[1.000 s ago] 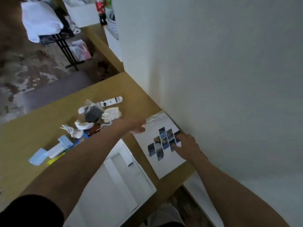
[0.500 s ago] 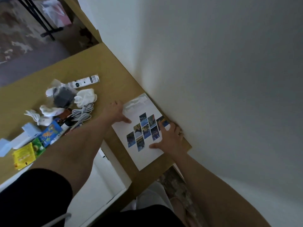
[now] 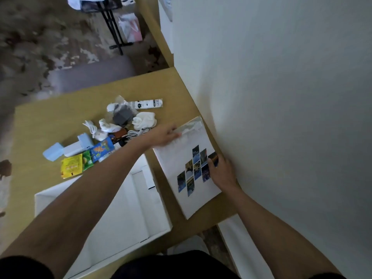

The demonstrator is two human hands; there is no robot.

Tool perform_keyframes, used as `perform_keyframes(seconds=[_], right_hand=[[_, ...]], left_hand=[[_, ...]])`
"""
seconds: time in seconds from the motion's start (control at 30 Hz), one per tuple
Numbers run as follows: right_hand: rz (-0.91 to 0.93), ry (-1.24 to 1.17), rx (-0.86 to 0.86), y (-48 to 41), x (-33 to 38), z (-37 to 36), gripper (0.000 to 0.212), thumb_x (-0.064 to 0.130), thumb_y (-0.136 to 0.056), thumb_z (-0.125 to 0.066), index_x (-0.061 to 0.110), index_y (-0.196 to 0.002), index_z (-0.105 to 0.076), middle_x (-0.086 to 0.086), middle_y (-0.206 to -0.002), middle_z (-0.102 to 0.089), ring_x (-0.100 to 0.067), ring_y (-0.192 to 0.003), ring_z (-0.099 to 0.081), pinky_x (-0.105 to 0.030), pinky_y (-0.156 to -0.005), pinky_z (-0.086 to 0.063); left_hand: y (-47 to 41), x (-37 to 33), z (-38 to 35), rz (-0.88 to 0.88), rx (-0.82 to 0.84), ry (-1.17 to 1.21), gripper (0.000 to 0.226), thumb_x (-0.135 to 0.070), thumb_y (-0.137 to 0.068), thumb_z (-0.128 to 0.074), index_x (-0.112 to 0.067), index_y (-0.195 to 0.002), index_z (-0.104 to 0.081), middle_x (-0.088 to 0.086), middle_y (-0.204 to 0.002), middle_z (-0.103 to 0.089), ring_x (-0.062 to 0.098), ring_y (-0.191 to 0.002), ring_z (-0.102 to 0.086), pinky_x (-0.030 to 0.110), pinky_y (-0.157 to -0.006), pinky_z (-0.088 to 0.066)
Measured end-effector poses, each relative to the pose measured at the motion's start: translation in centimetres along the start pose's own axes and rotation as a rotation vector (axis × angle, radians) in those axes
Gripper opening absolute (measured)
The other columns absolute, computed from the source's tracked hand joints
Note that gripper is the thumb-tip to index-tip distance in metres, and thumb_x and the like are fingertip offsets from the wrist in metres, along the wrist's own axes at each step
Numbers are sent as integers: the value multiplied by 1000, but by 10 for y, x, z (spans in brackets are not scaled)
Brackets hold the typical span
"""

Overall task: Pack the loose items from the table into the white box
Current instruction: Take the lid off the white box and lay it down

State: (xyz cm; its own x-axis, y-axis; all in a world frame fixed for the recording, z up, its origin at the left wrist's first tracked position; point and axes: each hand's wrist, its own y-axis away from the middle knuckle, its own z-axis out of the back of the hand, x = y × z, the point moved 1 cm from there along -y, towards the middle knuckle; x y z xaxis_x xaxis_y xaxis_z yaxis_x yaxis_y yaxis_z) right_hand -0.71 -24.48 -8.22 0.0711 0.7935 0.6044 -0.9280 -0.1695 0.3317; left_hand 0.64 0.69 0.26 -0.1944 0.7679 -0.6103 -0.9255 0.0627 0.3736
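Note:
A white box lid (image 3: 181, 158) printed with small photo tiles lies on the wooden table (image 3: 50, 121) beside the wall. My left hand (image 3: 163, 135) grips its far left corner. My right hand (image 3: 221, 172) holds its right edge over the photos. The open white box (image 3: 155, 200) sits near the table's front edge under my left forearm. Loose items lie behind it: a white tube (image 3: 147, 104), a dark bagged item (image 3: 122, 115), white socks (image 3: 144, 120), a white cable (image 3: 91, 126), snack packets (image 3: 80, 163) and a pale blue case (image 3: 53, 151).
A white wall (image 3: 281, 97) runs along the table's right side. Beyond the table are a patterned floor, a black metal stand (image 3: 112, 29) with a white cloth, and a pink bag (image 3: 129, 27). The table edge is close to my body.
The view has swung back so the open box shows again. Both hands have stayed on the lid, with the left shifted to its far corner and the right to its wall-side edge.

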Motion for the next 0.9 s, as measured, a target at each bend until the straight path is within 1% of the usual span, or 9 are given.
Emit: perform_keyframes(seconds=[0.13,0.27,0.4,0.5,0.57,0.67,0.77,0.83,0.9], right_hand=[[179,-94,-63,-5,28,21,42,50,-97,-39,23,-126,-53,-2,-112,-61,-21,-104,-57,-42,-87,-50],[316,-49,-191,-9,71,43,58,60,-90,-38,31,-141,-40,-2,-125,-54,-14,-113,-44,-31,-89,-35],[328,-277,-264,2,127,45,76,70,-83,-47,42,-147,-18,1,-152,-30,-19,-135,-32,-38,-100,-33],[248,-491,-171,15,164,32,86,68,-82,-54,37,-150,-12,-3,-156,-26,-18,-130,-40,-27,-92,-37],[153,-554,-53,17,187,20,79,65,-82,-56,27,-146,-29,-6,-149,-41,-18,-121,-49,-32,-88,-48],[97,-584,120,28,220,-4,53,57,-87,-56,25,-130,-52,-4,-130,-59,-27,-115,-59,-50,-95,-51],[252,-554,132,52,242,-26,27,47,-93,-55,31,-114,-54,3,-111,-67,-14,-91,-68,-35,-73,-58],[350,-537,112,68,249,-37,25,41,-95,-55,33,-118,-51,9,-105,-66,-7,-80,-69,-24,-59,-56],[392,-527,104,79,250,-47,27,36,-96,-54,36,-122,-48,11,-104,-65,-7,-79,-69,-22,-55,-55]], left_hand=[[52,-8,35,-96,-195,196,18,-37,-96,-47,-22,-88,-53,-2,-82,-56,13,-73,-54,27,-60,-44],[109,-1,62,-120,-387,474,21,-44,-93,-51,-27,-82,-55,-14,-72,-61,-1,-61,-58,17,-52,-47],[170,24,64,-106,-587,734,32,-51,-87,-55,-19,-89,-57,-1,-80,-62,14,-72,-60,35,-63,-52],[217,43,59,-88,-765,824,22,-50,-87,-57,-30,-78,-57,-16,-66,-59,4,-60,-56,20,-52,-48],[249,58,55,-42,-856,858,21,-50,-86,-57,-32,-75,-56,-18,-62,-57,2,-55,-54,19,-48,-45],[296,88,50,27,-925,907,21,-49,-86,-56,-34,-72,-55,-14,-62,-54,6,-53,-51,21,-46,-44],[329,114,35,113,-958,935,18,-40,-93,-53,-28,-80,-53,-1,-75,-56,10,-59,-56,25,-49,-48],[342,128,18,202,-947,939,14,-32,-96,-49,-21,-86,-50,1,-79,-57,3,-56,-60,19,-46,-48],[349,140,4,251,-897,934,10,-27,-96,-49,-18,-91,-48,3,-85,-60,0,-58,-61,18,-47,-49]])
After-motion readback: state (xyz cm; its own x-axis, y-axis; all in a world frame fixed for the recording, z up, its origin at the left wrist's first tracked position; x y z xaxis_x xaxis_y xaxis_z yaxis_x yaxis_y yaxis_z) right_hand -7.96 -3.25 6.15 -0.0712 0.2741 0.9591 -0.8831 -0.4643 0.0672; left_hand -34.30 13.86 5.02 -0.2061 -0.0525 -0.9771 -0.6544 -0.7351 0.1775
